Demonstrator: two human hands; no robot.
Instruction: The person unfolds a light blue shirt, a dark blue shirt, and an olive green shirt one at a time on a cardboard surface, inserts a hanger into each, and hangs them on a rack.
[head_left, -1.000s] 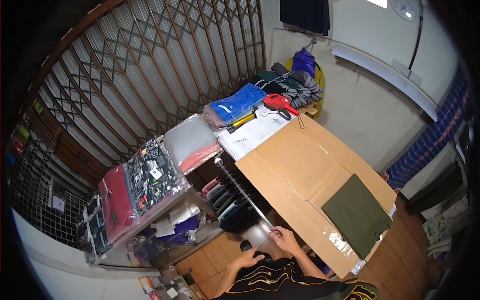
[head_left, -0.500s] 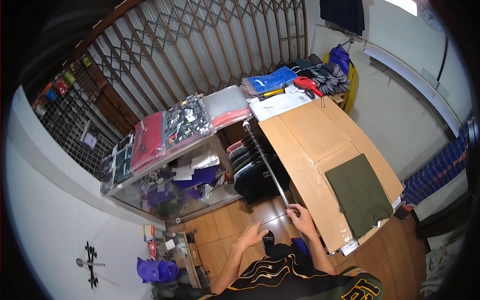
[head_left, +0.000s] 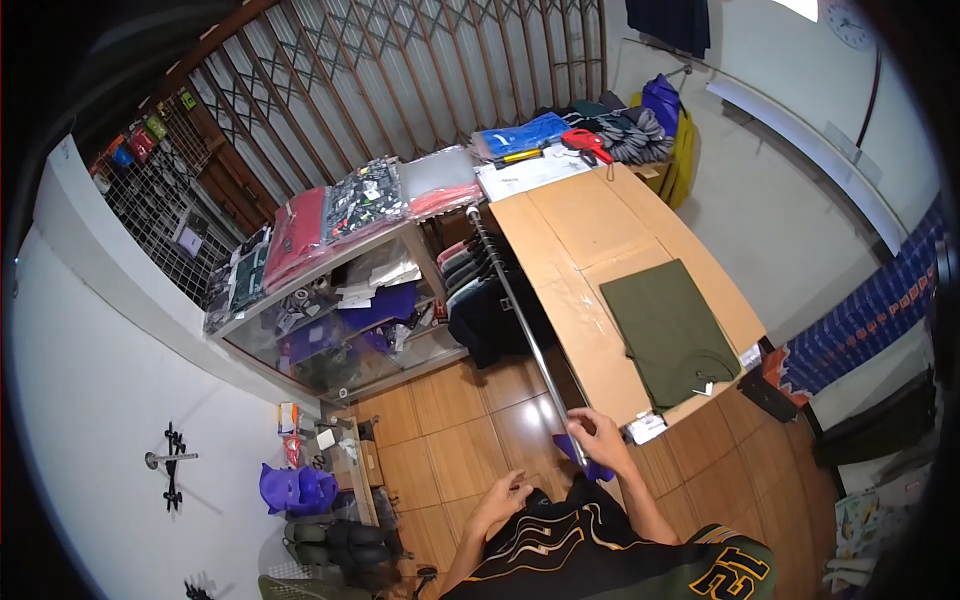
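My left hand (head_left: pixel 503 500) is low in front of my dark shirt, its fingers partly curled and apart, with nothing visible in it. At the near end of the metal rail (head_left: pixel 540 360), my right hand (head_left: pixel 597 437) has its fingers bent beside the bar; whether they touch it is unclear. A folded olive green garment (head_left: pixel 668 330) with a white tag lies flat on the cardboard-covered table (head_left: pixel 560 255), beyond my right hand. Dark clothes (head_left: pixel 485 325) hang from the far part of the rail.
A glass display case (head_left: pixel 330 345) with packed clothes (head_left: pixel 298 232) on top stands to the left. Red scissors or a similar red tool (head_left: pixel 587 145) lies at the table's far end. A low shelf (head_left: pixel 358 470) and a purple bag (head_left: pixel 298 488) are at lower left.
The view has shifted, and the table and rail appear closer to my body. More of the rail's near end shows beside my right hand. My left hand's fingers look more curled.
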